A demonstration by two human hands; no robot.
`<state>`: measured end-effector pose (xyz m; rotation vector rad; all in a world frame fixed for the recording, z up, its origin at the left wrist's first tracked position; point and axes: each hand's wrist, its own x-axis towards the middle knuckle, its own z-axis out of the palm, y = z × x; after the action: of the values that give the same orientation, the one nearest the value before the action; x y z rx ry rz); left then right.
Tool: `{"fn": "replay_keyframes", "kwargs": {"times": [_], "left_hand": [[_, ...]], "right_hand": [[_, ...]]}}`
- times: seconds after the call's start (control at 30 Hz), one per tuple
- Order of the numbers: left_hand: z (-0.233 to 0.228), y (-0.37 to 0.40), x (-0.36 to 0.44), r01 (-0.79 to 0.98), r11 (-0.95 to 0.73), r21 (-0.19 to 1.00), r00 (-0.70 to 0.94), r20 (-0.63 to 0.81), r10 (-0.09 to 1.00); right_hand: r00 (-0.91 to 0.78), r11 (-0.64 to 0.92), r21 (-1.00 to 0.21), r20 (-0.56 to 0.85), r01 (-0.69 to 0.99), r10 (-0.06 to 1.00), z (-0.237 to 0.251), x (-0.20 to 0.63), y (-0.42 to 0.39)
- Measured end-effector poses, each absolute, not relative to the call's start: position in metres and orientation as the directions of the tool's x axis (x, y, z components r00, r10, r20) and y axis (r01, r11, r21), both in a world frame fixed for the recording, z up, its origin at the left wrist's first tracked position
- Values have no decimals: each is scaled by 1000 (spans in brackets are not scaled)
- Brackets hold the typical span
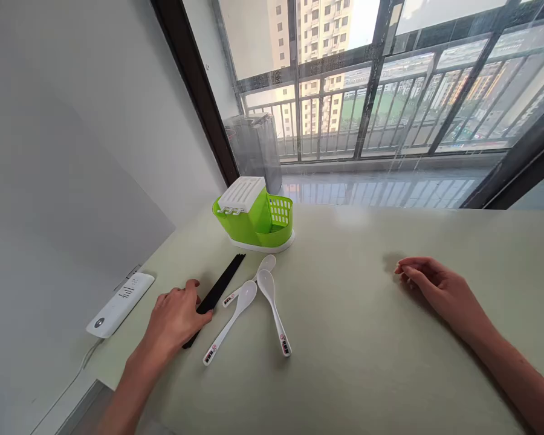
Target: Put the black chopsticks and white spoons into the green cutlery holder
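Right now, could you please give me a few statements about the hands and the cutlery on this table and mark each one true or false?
1. The left hand rests on the black chopsticks. True.
2. Three white spoons lie on the table. True.
3. The right hand holds a spoon. False: it lies empty on the table, apart from the cutlery.
4. The green cutlery holder already holds the spoons. False: they lie in front of it.
5. A white power strip lies left of the left hand. True.

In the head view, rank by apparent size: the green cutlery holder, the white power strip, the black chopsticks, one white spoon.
1. green cutlery holder
2. white power strip
3. black chopsticks and the white spoon: similar length, unranked; the left hand covers the chopsticks' near end.
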<state>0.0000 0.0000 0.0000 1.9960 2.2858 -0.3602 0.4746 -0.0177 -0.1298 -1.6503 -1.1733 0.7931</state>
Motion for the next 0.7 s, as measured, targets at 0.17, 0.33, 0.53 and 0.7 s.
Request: {"fn": "replay_keyframes", "kwargs": {"times": [0.17, 0.33, 0.53, 0.7], "left_hand": [[11, 9, 9, 972, 94, -215, -157, -296, 942], [13, 15, 11, 967, 56, -250, -137, -318, 938], [15, 19, 13, 963, 43, -266, -132, -327, 936], [10, 21, 11, 962, 57, -269, -143, -311, 940]], "right_hand": [[334, -96, -945, 15, 313, 942, -129, 470, -15], [332, -84, -948, 24, 307, 943, -128, 466, -13], [330, -73, -944, 39, 322, 943, -131, 467, -10], [334, -84, -939, 34, 333, 942, -134, 468, -10]]}}
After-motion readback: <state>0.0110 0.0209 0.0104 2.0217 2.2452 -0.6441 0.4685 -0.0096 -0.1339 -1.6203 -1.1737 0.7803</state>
